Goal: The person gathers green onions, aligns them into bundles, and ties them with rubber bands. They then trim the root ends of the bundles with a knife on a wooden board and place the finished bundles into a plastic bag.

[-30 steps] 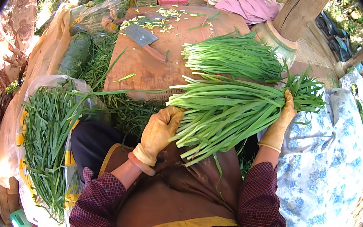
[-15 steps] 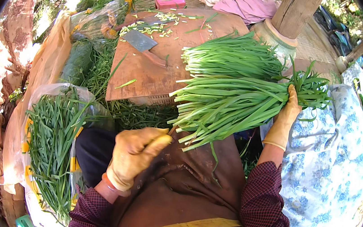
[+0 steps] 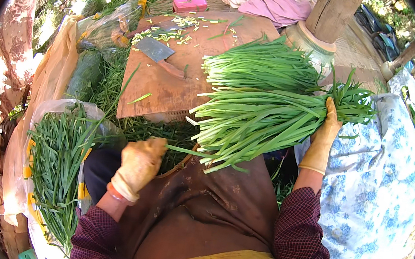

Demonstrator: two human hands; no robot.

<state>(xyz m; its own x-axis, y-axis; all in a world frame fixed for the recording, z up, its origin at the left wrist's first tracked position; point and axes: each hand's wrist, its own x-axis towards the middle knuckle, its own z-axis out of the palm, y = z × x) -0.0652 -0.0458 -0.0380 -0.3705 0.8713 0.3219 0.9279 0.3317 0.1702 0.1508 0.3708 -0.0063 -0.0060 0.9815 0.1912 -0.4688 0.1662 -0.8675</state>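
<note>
My gloved right hand [image 3: 327, 131] grips a thick bunch of garlic chives [image 3: 265, 123] near its leafy end, the pale cut ends fanning to the left above my lap. My gloved left hand [image 3: 142, 160], closed, is left of the bunch. A single green chive stalk [image 3: 184, 150] stretches from its fingers to the lower stems. Behind the held bunch, a second bunch of chives [image 3: 264, 64] lies on the wooden board [image 3: 170, 91]. A cleaver [image 3: 156, 49] with a wooden handle rests on that board, beside scattered pale cut stem bits [image 3: 184, 21].
An open plastic bag of loose green leaves [image 3: 58, 163] stands at my left. Blue-flowered cloth [image 3: 354, 199] covers something on the right. Beyond the board are a pink box [image 3: 190, 3], a wooden post [image 3: 333, 15] on a round base, and pink cloth [image 3: 275, 3]. A brown apron [image 3: 202, 212] covers my lap.
My left hand has moved left, away from the stem ends, and a stalk now stretches from it to the bunch. My right hand keeps its hold on the bunch.
</note>
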